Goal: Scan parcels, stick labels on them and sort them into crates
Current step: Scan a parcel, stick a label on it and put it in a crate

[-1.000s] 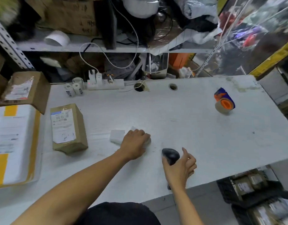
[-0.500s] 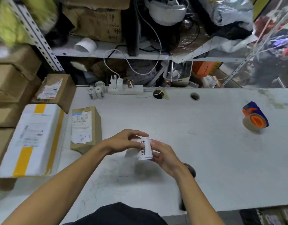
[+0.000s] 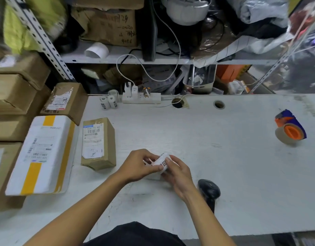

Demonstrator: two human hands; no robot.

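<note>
Both hands meet over the white table (image 3: 197, 148), holding a small white roll of labels (image 3: 162, 162) printed with black QR codes. My left hand (image 3: 138, 166) grips the roll from the left, and my right hand (image 3: 178, 173) pinches it from the right. A small brown parcel (image 3: 98, 143) with a white shipping label lies just left of my hands. The black handheld scanner (image 3: 209, 189) lies on the table by my right wrist. A white parcel with yellow tape (image 3: 42, 154) rests at the left edge.
An orange and blue tape dispenser (image 3: 290, 127) sits at the far right. A white power strip (image 3: 141, 97) and spare label rolls (image 3: 108, 102) stand along the back edge. Brown boxes (image 3: 14, 96) are stacked at the left. Cluttered shelves rise behind the table.
My right hand let go of the scanner and joined my left hand. Together they lifted the label roll off the table, and the view shifted left.
</note>
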